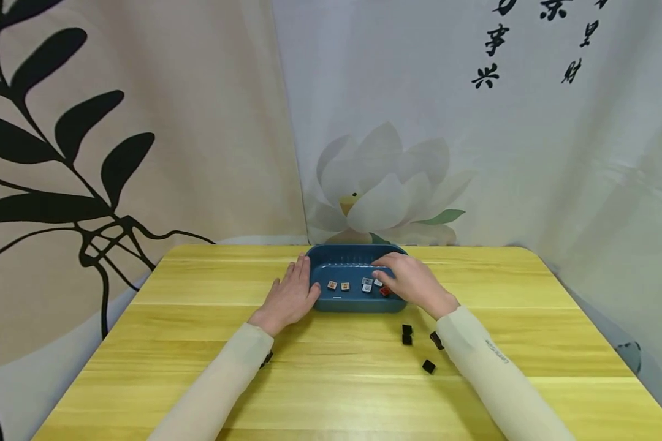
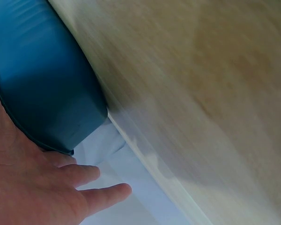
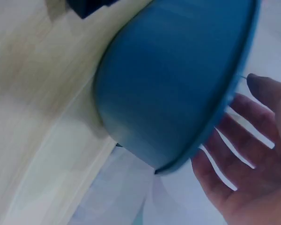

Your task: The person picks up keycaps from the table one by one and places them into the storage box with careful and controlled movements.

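Note:
A blue plastic basin stands at the table's far edge. My left hand lies against its left end with fingers extended; in the left wrist view, the palm is beside the rim. My right hand reaches over the right end, thumb and fingers apart above the inside. The right wrist view shows those fingers spread behind the rim, partly hidden by it, with no object visible between them. Inside the basin lie several small square blocks: two pale orange-marked ones, whitish ones and a red one below my right hand.
Several small black blocks lie on the wooden table in front of the basin's right end, one partly beside my right sleeve. Another dark piece shows at my left sleeve. A printed curtain hangs behind the table.

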`<state>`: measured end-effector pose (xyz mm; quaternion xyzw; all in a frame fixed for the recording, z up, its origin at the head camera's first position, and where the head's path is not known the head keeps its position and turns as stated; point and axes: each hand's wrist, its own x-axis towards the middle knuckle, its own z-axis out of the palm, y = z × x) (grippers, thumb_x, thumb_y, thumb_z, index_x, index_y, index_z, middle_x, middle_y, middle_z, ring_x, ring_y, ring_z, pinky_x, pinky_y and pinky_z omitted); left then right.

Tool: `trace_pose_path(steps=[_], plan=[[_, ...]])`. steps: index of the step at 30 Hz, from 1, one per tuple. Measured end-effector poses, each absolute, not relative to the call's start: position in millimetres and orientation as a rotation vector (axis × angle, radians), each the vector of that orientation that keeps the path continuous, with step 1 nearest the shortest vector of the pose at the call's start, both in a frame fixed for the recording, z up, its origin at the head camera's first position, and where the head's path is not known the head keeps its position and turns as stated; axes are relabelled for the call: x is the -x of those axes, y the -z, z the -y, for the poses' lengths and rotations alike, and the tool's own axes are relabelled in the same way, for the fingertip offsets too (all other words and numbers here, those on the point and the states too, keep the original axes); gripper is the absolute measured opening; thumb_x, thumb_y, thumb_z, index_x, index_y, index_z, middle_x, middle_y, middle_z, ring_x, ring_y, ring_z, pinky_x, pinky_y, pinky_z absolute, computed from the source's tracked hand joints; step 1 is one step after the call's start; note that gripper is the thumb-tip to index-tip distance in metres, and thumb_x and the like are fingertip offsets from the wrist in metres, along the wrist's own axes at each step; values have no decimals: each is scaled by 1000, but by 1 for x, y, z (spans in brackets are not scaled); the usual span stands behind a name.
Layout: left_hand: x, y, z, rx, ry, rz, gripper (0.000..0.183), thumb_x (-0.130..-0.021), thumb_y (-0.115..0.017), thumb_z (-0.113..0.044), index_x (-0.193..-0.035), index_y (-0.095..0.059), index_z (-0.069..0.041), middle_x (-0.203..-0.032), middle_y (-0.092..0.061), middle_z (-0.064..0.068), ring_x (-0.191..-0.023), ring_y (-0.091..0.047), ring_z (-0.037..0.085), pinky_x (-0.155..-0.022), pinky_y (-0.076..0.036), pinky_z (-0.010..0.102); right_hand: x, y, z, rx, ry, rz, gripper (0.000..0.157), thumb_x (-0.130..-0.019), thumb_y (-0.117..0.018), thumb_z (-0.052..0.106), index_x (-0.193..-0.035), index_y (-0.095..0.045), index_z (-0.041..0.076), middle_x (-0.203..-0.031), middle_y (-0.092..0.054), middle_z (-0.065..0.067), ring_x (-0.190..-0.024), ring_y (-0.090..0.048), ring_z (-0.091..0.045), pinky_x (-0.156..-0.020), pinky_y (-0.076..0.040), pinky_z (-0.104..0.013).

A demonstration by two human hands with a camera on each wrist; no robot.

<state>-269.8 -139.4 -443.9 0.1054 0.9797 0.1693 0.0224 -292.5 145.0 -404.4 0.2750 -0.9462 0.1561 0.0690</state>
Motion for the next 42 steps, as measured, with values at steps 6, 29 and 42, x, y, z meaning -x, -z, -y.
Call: trace_pose_path(steps=[6,29,42], plan=[[270,443,139,-330,-524,-3032,75,-109,-36,-42,-165,-8,0,-173,-2,14,-157,-13,39,-118,-23,68,273,400,-154,-855,-458,2778,36,-101,-69,30,-130,-72,9,-133,-68,-11,-120,-66,-31,-96,-55,-50],[269,442,139,-327,-519,-3037,75,-109,-37,-42,-165,-10,1,-173,-4,15,-157,-14,41,-118,-23,69,218,409,-182,-1017,-370,2681,33,-98,-73,30,-124,-76,10,-131,-69,-11,-114,-69,-29,-92,-57,-47],[271,445,139,-335,-521,-3059,74,-109,-38,-40,-164,-12,1,-173,-7,16,-156,-17,41,-116,-25,70,197,416,-199,-1039,-357,2710,33,-99,-72,28,-127,-73,10,-136,-67,-12,-119,-67,-30,-95,-56,-49]])
